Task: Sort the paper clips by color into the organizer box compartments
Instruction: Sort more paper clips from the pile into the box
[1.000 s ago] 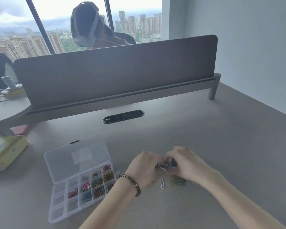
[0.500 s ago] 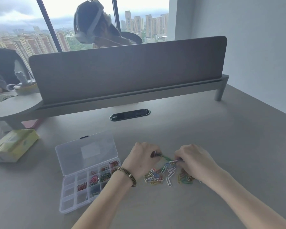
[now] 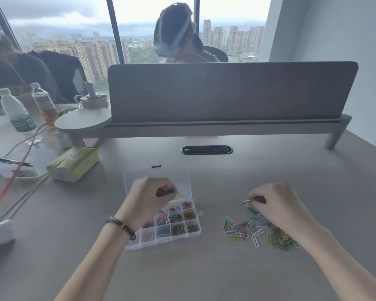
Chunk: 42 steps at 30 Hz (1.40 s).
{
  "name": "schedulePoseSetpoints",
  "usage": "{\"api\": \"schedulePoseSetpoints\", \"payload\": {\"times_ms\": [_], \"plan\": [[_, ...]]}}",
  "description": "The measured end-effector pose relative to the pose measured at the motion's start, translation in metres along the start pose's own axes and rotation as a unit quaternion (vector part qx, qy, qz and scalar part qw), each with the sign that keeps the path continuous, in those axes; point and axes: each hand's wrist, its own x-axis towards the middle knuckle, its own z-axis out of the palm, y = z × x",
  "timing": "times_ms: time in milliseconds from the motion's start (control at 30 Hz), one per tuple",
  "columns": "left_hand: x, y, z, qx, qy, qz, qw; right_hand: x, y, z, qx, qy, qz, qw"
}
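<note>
A clear organizer box (image 3: 195,232) lies open on the grey desk, its lid (image 3: 139,178) folded back. Several compartments hold paper clips grouped by colour. My left hand (image 3: 149,197), with a beaded bracelet on the wrist, hovers over the box and grips a small bunch of clips, a yellow one sticking out. To the right, a loose pile of mixed coloured paper clips (image 3: 254,232) lies on the desk. My right hand (image 3: 274,205) rests at the pile's far edge and pinches a light-coloured clip.
A yellow-green tissue pack (image 3: 73,164) lies left of the box. Cables, a pen and two bottles (image 3: 17,114) crowd the far left. A grey divider panel (image 3: 226,92) on a raised shelf closes the back. Another person sits behind it.
My left hand has swung left from the pile to above the box, carrying clips. My right hand has stayed at the pile. The camera view has shifted left.
</note>
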Motion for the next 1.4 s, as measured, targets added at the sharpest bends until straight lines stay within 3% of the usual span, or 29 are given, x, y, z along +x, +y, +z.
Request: {"api": "schedulePoseSetpoints", "payload": {"times_ms": [167,433,967,1167,1400], "plan": [[-0.028,-0.028,-0.011,-0.028,0.036,-0.048,0.998,0.008,-0.069,0.012,0.129,-0.049,-0.034,0.99],[-0.039,-0.05,-0.001,-0.062,0.072,-0.087,0.992,0.024,-0.149,0.063,0.191,-0.148,-0.12,0.963],[-0.038,-0.052,0.008,-0.094,0.116,-0.085,0.985,0.029,-0.15,0.076,0.155,-0.193,-0.139,0.959],[-0.041,-0.054,0.009,-0.079,0.068,-0.058,0.993,0.026,-0.151,0.079,0.117,-0.196,-0.156,0.961],[-0.042,-0.053,0.01,-0.058,0.063,-0.034,0.996,0.025,-0.152,0.081,0.131,-0.186,-0.16,0.961]]}}
